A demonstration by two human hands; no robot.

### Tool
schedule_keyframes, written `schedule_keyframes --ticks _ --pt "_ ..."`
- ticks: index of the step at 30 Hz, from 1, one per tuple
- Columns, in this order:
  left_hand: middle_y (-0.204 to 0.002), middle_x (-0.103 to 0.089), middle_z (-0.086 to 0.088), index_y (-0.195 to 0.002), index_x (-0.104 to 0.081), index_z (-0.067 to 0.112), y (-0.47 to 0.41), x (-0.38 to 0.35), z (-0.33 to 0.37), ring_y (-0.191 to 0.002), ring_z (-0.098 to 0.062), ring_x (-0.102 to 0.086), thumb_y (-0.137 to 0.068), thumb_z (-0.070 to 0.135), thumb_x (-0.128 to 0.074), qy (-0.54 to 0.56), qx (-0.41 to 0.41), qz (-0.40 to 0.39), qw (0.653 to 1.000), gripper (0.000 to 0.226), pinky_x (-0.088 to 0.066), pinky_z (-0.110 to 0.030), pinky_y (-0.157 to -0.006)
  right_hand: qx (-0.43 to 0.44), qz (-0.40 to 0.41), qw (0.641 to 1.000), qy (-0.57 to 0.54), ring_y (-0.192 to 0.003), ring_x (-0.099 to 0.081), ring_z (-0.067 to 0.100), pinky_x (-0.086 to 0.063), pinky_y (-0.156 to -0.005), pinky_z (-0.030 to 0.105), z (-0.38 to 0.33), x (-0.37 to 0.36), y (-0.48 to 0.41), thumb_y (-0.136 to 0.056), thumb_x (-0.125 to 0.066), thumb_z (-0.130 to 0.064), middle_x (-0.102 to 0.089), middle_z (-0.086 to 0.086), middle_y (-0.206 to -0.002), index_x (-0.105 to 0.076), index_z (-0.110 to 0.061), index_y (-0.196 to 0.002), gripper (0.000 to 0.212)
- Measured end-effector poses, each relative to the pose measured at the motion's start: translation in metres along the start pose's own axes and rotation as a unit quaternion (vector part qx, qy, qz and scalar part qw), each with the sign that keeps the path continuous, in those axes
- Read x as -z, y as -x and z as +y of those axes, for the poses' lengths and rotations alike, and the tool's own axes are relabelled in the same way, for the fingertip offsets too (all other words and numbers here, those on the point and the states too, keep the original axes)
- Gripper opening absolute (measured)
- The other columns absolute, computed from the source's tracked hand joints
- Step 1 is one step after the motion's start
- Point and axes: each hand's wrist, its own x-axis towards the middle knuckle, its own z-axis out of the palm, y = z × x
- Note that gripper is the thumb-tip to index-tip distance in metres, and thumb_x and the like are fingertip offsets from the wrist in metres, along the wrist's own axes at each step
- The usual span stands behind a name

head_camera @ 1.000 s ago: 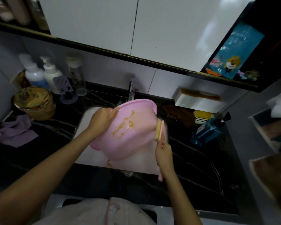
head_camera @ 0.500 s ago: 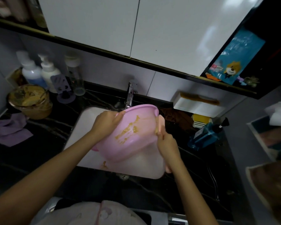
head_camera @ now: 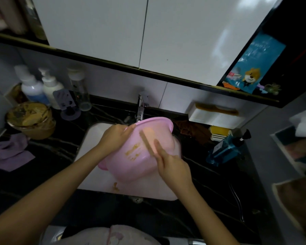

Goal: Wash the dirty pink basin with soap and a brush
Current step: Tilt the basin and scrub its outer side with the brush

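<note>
Pink basin [head_camera: 140, 152]: held tilted over the white sink [head_camera: 88, 138], its far rim just below the tap [head_camera: 140, 110], underside turned toward the wearer. Left of the sink: purple cloth [head_camera: 9, 152], brown-smeared bowl [head_camera: 31, 119], two pump bottles [head_camera: 41, 87] against the wall. Left hand [head_camera: 116, 137]: closed on the basin's left rim, steadying it. Brown residue [head_camera: 132, 150]: streaks on the basin wall, a smaller patch than a second ago; one blob lies on the sink floor below. Brush [head_camera: 147, 144]: a second ago at the basin's right edge, now laid diagonally across the wall, just right of the streaks. Right hand [head_camera: 171, 167]: clasped round the brush handle, forefinger extended along it. Judgement: scrubbing is under way, part of the dirt is cleared, and the remaining streaks sit beside the bristles. Right of the sink: brown rag [head_camera: 193, 129], blue pump bottle [head_camera: 226, 149], white tray [head_camera: 215, 117] by the wall. Clearances: basin near the tap; sink edges leave open room toward the wearer and left; the counter on both sides is crowded.
</note>
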Motion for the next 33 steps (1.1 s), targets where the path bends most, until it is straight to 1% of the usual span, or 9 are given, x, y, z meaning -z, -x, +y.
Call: schedule_keyframes --ticks 3,8,13,15,18,20,23,28,33 --pt "-0.051 -0.047 -0.006 -0.052 -0.038 0.014 -0.002 -0.002 0.001 -0.053 -0.025 -0.046 -0.085 0.059 -0.028 0.003 -0.008 0.001 1.000 0.057 -0.029 -0.032 -0.052 -0.110 0.035 0.992 -0.052 -0.081 -0.063 0.029 -0.043 -0.062 0.032 0.001 0.007 -0.026 -0.101 -0.027 -0.038 -0.066 0.012 -0.096 -0.012 -0.037 -0.150 0.051" --pt "-0.054 -0.052 -0.005 -0.053 -0.041 0.015 -0.005 0.004 -0.009 -0.056 -0.026 -0.049 -0.085 0.060 -0.028 0.026 0.000 -0.006 1.000 0.057 -0.034 -0.034 -0.055 0.081 -0.020 0.997 -0.003 -0.079 -0.064 0.035 -0.040 -0.059 0.035 -0.010 -0.010 0.023 -0.094 -0.014 -0.052 -0.067 0.013 -0.090 -0.001 -0.047 -0.146 0.054" --pt "-0.052 -0.046 -0.001 -0.054 -0.036 0.017 -0.004 -0.003 0.000 -0.053 -0.021 -0.044 -0.084 0.060 -0.026 0.011 -0.010 -0.027 1.000 0.054 -0.029 -0.031 -0.053 -0.092 0.050 0.994 -0.043 -0.070 -0.060 0.026 -0.046 -0.060 0.031 0.004 0.006 -0.024 -0.101 -0.027 -0.039 -0.062 0.008 -0.087 -0.013 -0.036 -0.150 0.051" --pt "-0.052 -0.046 -0.001 -0.053 -0.036 0.016 -0.006 0.001 -0.005 -0.054 -0.021 -0.045 -0.084 0.062 -0.027 0.012 -0.002 -0.021 1.000 0.056 -0.030 -0.032 -0.054 -0.039 0.034 0.997 -0.058 -0.077 -0.062 0.030 -0.043 -0.061 0.032 -0.015 -0.003 -0.011 -0.101 -0.027 -0.040 -0.064 0.011 -0.092 -0.006 -0.039 -0.150 0.053" --pt "-0.053 -0.047 0.000 -0.054 -0.038 0.016 -0.007 0.008 -0.018 -0.054 -0.020 -0.045 -0.081 0.070 -0.025 0.039 0.003 -0.020 0.999 0.061 -0.033 -0.032 -0.055 0.059 0.035 0.998 -0.001 -0.071 -0.063 0.030 -0.033 -0.048 0.029 0.000 -0.017 0.026 -0.098 -0.020 -0.048 -0.067 0.011 -0.082 0.005 -0.045 -0.145 0.053" --pt "-0.053 -0.046 0.001 -0.056 -0.038 0.017 -0.004 0.005 -0.016 -0.054 -0.019 -0.045 -0.083 0.069 -0.026 0.044 -0.006 -0.030 0.999 0.060 -0.033 -0.031 -0.056 -0.030 0.060 0.998 0.017 -0.067 -0.063 0.027 -0.032 -0.043 0.027 0.021 -0.011 0.014 -0.098 -0.022 -0.045 -0.067 0.010 -0.081 -0.002 -0.041 -0.149 0.054" --pt "-0.053 -0.046 0.002 -0.056 -0.038 0.017 -0.005 -0.003 -0.005 -0.056 -0.021 -0.046 -0.094 0.055 -0.033 0.033 -0.016 -0.043 0.998 0.055 -0.031 -0.030 -0.056 -0.134 0.068 0.987 -0.057 -0.073 -0.062 0.027 -0.044 -0.056 0.031 0.005 -0.009 -0.008 -0.100 -0.027 -0.038 -0.066 0.010 -0.087 -0.011 -0.035 -0.150 0.053" --pt "-0.058 -0.052 0.004 -0.056 -0.043 0.020 -0.005 0.002 -0.010 -0.062 -0.022 -0.052 -0.091 0.058 -0.029 0.040 -0.015 -0.045 0.998 0.054 -0.035 -0.030 -0.059 0.024 0.044 0.997 -0.062 -0.073 -0.063 0.031 -0.044 -0.062 0.037 -0.018 -0.041 0.044 -0.095 -0.016 -0.051 -0.068 0.011 -0.082 0.013 -0.052 -0.139 0.053" --pt "-0.066 -0.057 0.002 -0.063 -0.047 0.020 0.004 -0.008 -0.002 -0.070 -0.022 -0.055 -0.097 0.053 -0.030 0.032 -0.024 -0.042 0.998 0.050 -0.036 -0.030 -0.062 -0.172 0.128 0.971 -0.106 -0.059 -0.053 0.021 -0.039 -0.053 0.029 -0.007 -0.029 0.019 -0.101 -0.027 -0.036 -0.066 0.011 -0.081 0.001 -0.035 -0.149 0.055"
